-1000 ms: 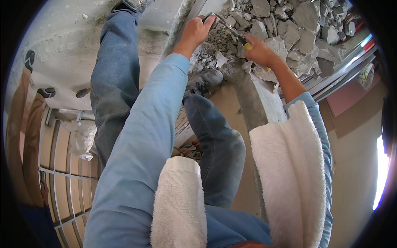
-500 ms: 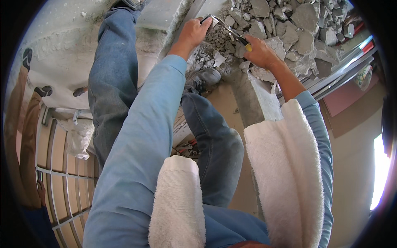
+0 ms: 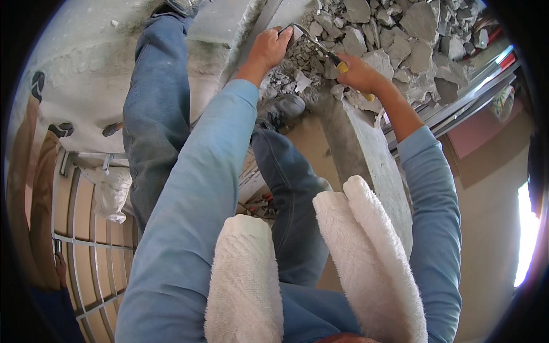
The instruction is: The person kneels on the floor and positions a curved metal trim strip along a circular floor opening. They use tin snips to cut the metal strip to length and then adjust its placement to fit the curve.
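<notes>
My right hand point(image 3: 355, 74) is closed round the black and yellow grip of a hammer point(image 3: 342, 66). Its silver shaft slants up and left to a curved metal head beside my left thumb. My left hand point(image 3: 270, 47) is closed near that head, thumb uppermost, and holds a small dark piece that I cannot make out. Both hands are over broken concrete rubble point(image 3: 420, 26), close to the edge of a long concrete ledge point(image 3: 237, 37).
My shoe point(image 3: 286, 107) stands beside a concrete beam point(image 3: 369, 148). Metal channels point(image 3: 474, 86) lie at the right. A white towel point(image 3: 243, 274) hangs down before me. At the left are another person's legs point(image 3: 43, 171) and a metal frame point(image 3: 94, 243).
The towel's right end has swung left, uncovering more of the beam and my right sleeve. More of the hammer's yellow grip shows below my right hand. My left hand has barely moved.
</notes>
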